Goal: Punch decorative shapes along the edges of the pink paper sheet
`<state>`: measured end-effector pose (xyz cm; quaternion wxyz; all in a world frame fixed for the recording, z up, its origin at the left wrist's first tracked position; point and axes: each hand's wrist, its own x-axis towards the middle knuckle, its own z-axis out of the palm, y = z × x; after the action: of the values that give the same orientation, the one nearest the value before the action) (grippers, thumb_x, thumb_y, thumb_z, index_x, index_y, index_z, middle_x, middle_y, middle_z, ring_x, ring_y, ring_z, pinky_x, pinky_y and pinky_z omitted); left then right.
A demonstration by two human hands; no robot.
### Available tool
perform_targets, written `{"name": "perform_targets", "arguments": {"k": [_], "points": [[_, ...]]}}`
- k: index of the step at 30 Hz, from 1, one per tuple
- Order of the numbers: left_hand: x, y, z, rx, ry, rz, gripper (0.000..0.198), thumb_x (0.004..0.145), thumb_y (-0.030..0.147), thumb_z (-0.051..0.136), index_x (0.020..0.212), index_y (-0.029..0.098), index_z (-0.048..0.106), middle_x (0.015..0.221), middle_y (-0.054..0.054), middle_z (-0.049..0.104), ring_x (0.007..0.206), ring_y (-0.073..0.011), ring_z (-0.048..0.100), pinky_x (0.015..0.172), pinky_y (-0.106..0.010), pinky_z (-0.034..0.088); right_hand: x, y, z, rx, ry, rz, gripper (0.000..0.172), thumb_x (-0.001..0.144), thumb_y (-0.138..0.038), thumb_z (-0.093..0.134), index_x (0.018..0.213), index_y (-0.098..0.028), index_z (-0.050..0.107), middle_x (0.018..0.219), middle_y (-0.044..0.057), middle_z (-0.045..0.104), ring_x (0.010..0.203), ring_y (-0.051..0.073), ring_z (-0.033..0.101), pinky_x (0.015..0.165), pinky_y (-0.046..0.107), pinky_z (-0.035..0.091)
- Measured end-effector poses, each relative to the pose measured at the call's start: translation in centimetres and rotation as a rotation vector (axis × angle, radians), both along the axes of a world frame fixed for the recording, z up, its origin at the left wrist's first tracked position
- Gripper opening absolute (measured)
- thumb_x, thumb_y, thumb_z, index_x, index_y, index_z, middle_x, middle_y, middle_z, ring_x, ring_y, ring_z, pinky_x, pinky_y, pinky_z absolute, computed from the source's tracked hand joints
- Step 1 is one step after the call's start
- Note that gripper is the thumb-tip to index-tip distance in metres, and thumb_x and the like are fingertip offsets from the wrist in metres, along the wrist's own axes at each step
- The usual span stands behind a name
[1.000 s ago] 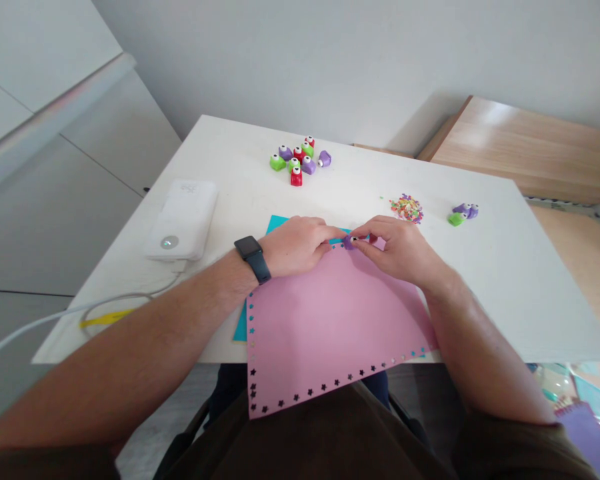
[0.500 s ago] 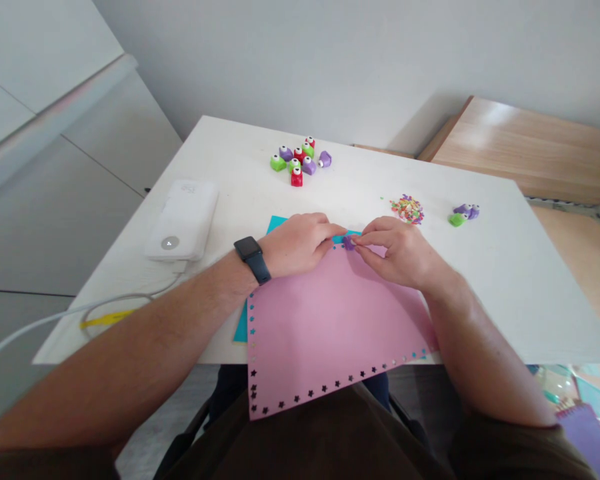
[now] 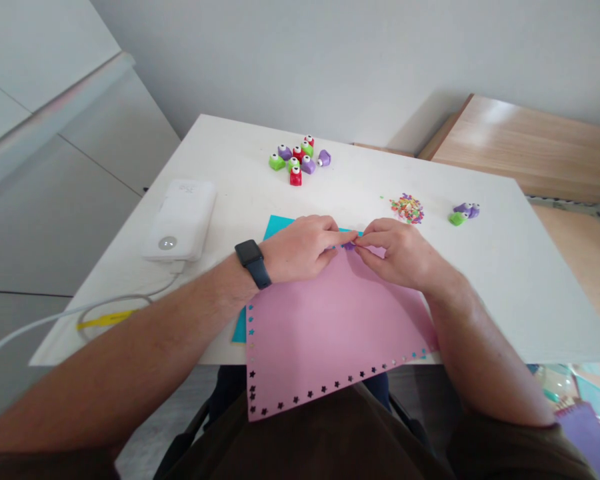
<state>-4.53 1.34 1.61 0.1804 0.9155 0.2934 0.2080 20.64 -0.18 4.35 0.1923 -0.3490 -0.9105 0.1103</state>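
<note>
A pink sheet of paper (image 3: 330, 320) with star-shaped holes along its edges lies over a blue sheet (image 3: 275, 227) and overhangs the front of the table. At its far edge sits a small purple craft hole punch (image 3: 349, 246), mostly hidden by fingers. My right hand (image 3: 395, 247) pinches the punch between thumb and fingers. My left hand (image 3: 305, 247), with a dark watch on its wrist, lies over the sheet's far left part; its index finger is stretched out to the punch, thumb apart.
Several red, green and purple punches (image 3: 295, 160) stand in a group at the back. A pile of coloured paper bits (image 3: 407, 209) and a few more punches (image 3: 464, 213) lie to the right. A white device (image 3: 183, 220) with a cable (image 3: 130, 297) occupies the left side.
My left index finger has stretched rightward onto the purple punch, meeting my right fingers. My right hand and the pink sheet have stayed almost in place.
</note>
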Motion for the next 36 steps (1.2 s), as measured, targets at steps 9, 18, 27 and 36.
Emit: {"name": "perform_targets", "arguments": {"k": [9, 18, 27, 36], "points": [[0.24, -0.09, 0.04, -0.042, -0.016, 0.005, 0.045, 0.097, 0.011, 0.054, 0.136, 0.024, 0.071, 0.107, -0.008, 0.067, 0.098, -0.0206, 0.066, 0.091, -0.036, 0.054, -0.43, -0.17, 0.29, -0.022, -0.089, -0.018, 0.023, 0.097, -0.014, 0.06, 0.094, -0.017, 0.082, 0.086, 0.008, 0.072, 0.081, 0.02, 0.065, 0.077, 0.033, 0.05], [0.17, 0.11, 0.0, -0.03, 0.027, 0.008, 0.051, 0.094, 0.008, 0.052, 0.138, 0.024, 0.071, 0.106, -0.008, 0.066, 0.1, -0.0223, 0.066, 0.092, -0.038, 0.054, -0.64, -0.2, 0.27, -0.029, -0.166, -0.038, 0.025, 0.1, -0.016, 0.057, 0.093, -0.017, 0.081, 0.084, 0.008, 0.069, 0.081, 0.02, 0.064, 0.078, 0.033, 0.047], [0.24, 0.07, -0.12, 0.003, 0.066, 0.023, 0.054, 0.09, 0.008, 0.053, 0.139, 0.026, 0.07, 0.107, -0.007, 0.067, 0.098, -0.0218, 0.066, 0.089, -0.037, 0.054, -0.71, -0.2, 0.2, -0.052, -0.187, -0.06, 0.027, 0.101, -0.018, 0.056, 0.09, -0.02, 0.08, 0.081, 0.006, 0.066, 0.079, 0.019, 0.06, 0.074, 0.033, 0.044], [0.32, 0.01, -0.2, 0.035, 0.072, 0.013, 0.051, 0.09, 0.01, 0.053, 0.136, 0.025, 0.071, 0.108, -0.008, 0.067, 0.097, -0.0215, 0.065, 0.088, -0.036, 0.052, -0.87, -0.15, -0.05, -0.031, -0.197, -0.065, 0.027, 0.1, -0.017, 0.056, 0.087, -0.019, 0.08, 0.08, 0.006, 0.066, 0.078, 0.018, 0.06, 0.073, 0.032, 0.042]]}}
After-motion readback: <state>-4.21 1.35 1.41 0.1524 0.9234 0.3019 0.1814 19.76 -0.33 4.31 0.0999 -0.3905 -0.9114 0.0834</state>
